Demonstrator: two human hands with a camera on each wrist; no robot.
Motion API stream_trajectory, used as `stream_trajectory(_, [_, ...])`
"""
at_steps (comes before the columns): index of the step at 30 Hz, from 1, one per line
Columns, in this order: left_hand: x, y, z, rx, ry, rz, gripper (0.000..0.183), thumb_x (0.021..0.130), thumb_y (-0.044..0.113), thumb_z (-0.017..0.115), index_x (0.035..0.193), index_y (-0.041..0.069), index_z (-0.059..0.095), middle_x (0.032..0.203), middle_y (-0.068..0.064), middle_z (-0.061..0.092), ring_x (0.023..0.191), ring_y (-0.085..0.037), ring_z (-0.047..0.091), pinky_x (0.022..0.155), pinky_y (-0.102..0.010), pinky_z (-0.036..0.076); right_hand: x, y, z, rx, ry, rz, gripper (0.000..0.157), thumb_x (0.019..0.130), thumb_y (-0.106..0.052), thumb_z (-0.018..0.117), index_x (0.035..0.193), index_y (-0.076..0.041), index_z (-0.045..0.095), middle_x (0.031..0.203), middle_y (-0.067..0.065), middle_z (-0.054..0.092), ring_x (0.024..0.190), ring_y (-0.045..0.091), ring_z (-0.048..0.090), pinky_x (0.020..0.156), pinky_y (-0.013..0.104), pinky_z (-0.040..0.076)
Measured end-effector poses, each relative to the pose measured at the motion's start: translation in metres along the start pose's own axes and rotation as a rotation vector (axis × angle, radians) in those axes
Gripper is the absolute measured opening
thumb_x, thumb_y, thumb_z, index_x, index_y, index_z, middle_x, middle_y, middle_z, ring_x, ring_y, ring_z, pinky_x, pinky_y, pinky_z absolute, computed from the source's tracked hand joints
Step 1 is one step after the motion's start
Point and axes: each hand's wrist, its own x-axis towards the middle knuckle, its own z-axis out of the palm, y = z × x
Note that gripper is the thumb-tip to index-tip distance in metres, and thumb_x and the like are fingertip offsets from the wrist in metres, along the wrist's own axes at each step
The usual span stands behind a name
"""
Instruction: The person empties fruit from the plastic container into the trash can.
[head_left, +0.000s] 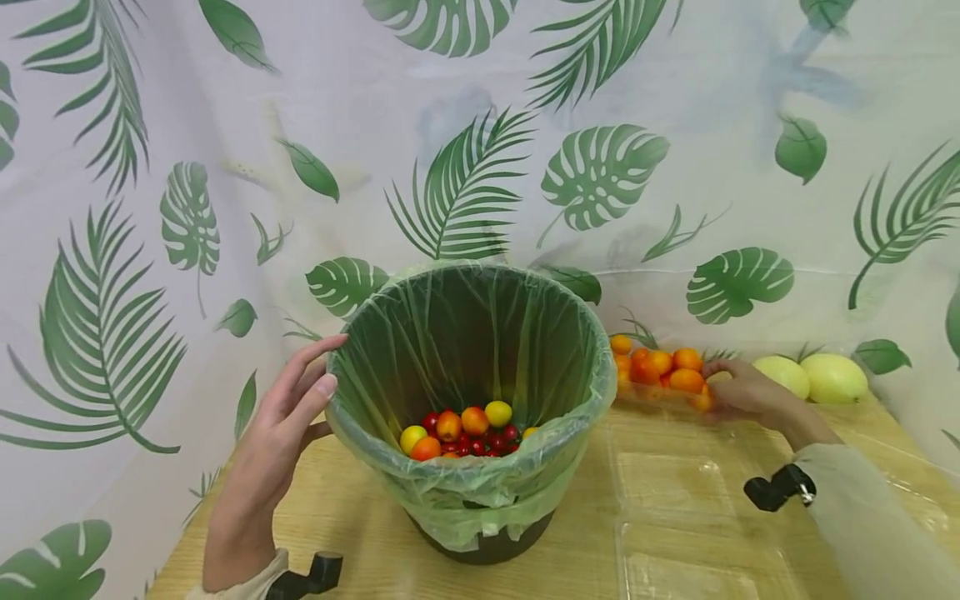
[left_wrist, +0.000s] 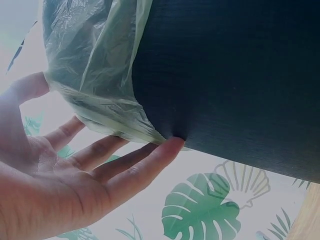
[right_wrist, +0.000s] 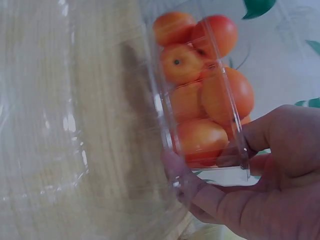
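Note:
A dark bin (head_left: 517, 542) lined with a thin green plastic bag (head_left: 517, 492) stands upright on the table. Inside lie small red, orange and yellow fruits (head_left: 474, 421), like cherry tomatoes. My left hand (head_left: 281, 446) rests against the bin's left side, its thumb and index finger at the rim. In the left wrist view, its slightly bent fingers (left_wrist: 145, 172) touch the bag and the dark wall. My right hand (head_left: 750, 392) grips the end of a clear plastic box (right_wrist: 162, 112) holding several small orange fruits (right_wrist: 227, 95), with fingers and thumb on either side of its wall.
Two pale yellow-green round fruits (head_left: 834, 377) sit beyond my right wrist at the back right. Clear plastic trays (head_left: 678, 483) lie on the wooden table (head_left: 375, 533) right of the bin. A leaf-printed curtain (head_left: 480, 92) hangs close behind and along the left.

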Motion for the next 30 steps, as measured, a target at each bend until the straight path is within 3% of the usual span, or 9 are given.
stream_trajectory(4, [0.001,-0.001,0.001,-0.005,0.000,0.001,0.045,0.111,0.022,0.044,0.156,0.020,0.042,0.165,-0.010,0.026,0.148,-0.033,0.029,0.092,-0.043,0.050,-0.006,-0.001,0.000,0.072,-0.017,-0.042,0.045,0.098,0.006,0.040,0.138,0.019,0.024,0.110,0.022,0.047,0.086,0.017,0.067,0.082,0.040,0.059])
stream_trajectory(7, [0.001,-0.002,0.002,-0.010,0.003,0.002,0.045,0.111,0.022,0.044,0.156,0.019,0.042,0.164,-0.011,0.028,0.146,-0.033,0.032,0.091,-0.041,0.051,-0.012,-0.002,0.001,0.094,-0.012,-0.085,0.044,0.099,0.006,0.041,0.138,0.018,0.026,0.127,0.028,0.038,0.087,0.018,0.066,0.081,0.039,0.059])
stream_trajectory(10, [0.000,-0.003,0.001,-0.016,0.005,0.004,0.045,0.111,0.021,0.044,0.156,0.019,0.042,0.164,-0.011,0.028,0.145,-0.033,0.033,0.090,-0.039,0.051,-0.018,-0.003,0.002,0.141,-0.009,-0.134,0.038,0.099,0.007,0.042,0.135,0.013,0.029,0.133,0.029,0.031,0.088,0.020,0.068,0.081,0.038,0.059])
stream_trajectory(18, [0.001,-0.002,0.000,-0.019,0.003,0.000,0.045,0.111,0.022,0.044,0.156,0.020,0.042,0.163,-0.011,0.031,0.138,-0.029,0.043,0.089,-0.039,0.052,-0.038,-0.011,-0.003,0.320,-0.032,-0.218,0.029,0.107,-0.001,0.043,0.132,-0.016,0.041,0.113,0.015,0.052,0.094,0.023,0.072,0.082,0.037,0.059])
stream_trajectory(23, [0.001,0.000,-0.001,-0.018,0.008,0.003,0.045,0.111,0.022,0.044,0.156,0.020,0.042,0.162,-0.012,0.032,0.134,-0.027,0.046,0.089,-0.039,0.052,-0.052,-0.022,-0.007,0.423,-0.035,-0.300,0.033,0.110,-0.003,0.040,0.137,-0.022,0.040,0.117,0.005,0.055,0.097,0.023,0.072,0.082,0.033,0.058])
stream_trajectory(30, [0.000,-0.001,0.000,-0.015,0.011,-0.005,0.044,0.111,0.023,0.045,0.155,0.021,0.043,0.165,-0.010,0.026,0.148,-0.031,0.028,0.090,-0.041,0.050,-0.074,-0.038,-0.004,0.578,-0.028,-0.339,0.044,0.110,-0.002,0.041,0.148,-0.023,0.036,0.129,0.006,0.045,0.101,0.026,0.073,0.085,0.035,0.058])
